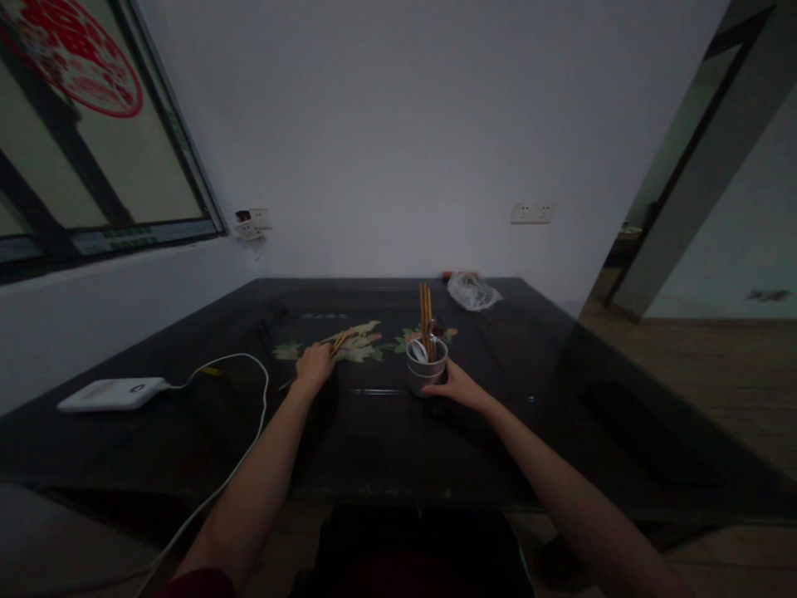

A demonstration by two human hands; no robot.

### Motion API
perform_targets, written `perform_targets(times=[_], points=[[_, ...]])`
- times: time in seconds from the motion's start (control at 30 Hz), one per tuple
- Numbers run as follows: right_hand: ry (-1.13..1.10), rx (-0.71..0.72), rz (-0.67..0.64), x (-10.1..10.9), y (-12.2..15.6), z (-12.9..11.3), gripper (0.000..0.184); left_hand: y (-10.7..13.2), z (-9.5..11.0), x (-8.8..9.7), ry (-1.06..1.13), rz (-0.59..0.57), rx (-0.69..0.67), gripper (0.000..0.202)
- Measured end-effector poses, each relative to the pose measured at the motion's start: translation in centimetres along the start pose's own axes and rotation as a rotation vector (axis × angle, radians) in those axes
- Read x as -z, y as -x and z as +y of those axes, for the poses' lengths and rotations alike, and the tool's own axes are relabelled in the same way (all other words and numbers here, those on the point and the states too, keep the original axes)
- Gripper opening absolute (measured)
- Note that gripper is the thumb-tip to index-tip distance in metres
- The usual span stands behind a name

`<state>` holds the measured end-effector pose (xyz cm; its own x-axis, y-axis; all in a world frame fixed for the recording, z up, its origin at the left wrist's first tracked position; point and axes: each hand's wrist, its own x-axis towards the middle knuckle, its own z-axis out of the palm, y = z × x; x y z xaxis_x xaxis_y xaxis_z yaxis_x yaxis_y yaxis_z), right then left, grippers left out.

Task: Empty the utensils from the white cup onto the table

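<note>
Chopsticks in the cup on the table, bag behind, device far left

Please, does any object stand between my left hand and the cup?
Nothing visible stands between the left hand and the cup, only the flower-patterned tabletop. The right hand grips the cup from its right side.

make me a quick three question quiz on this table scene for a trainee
1. Which does the right hand touch?
a) clear crumpled plastic bag
b) round greyish cup
c) white wall socket

2. True or false: the left hand is inside the cup.

3. Fill in: a thin white ____ runs from the white rectangular device on the table's left side.

Key:
1. b
2. False; it is at the thin tan sticks, left of the cup.
3. cable
</note>
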<state>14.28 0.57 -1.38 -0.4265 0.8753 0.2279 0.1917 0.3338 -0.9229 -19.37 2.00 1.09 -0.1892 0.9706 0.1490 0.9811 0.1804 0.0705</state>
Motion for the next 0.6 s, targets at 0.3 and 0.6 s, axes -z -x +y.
perform_targets(times=[0.3, 0.6], points=[[-0.001, 0.008, -0.003, -0.08, 0.19, -0.72, 0.082, 0.44, 0.50, 0.44, 0.011, 0.039, -0.034, 0.030], [-0.020, -0.002, -0.011, -0.10, 0.21, -0.86, 0.081, -0.32, 0.04, 0.04, 0.139, -0.026, -0.121, 0.018]])
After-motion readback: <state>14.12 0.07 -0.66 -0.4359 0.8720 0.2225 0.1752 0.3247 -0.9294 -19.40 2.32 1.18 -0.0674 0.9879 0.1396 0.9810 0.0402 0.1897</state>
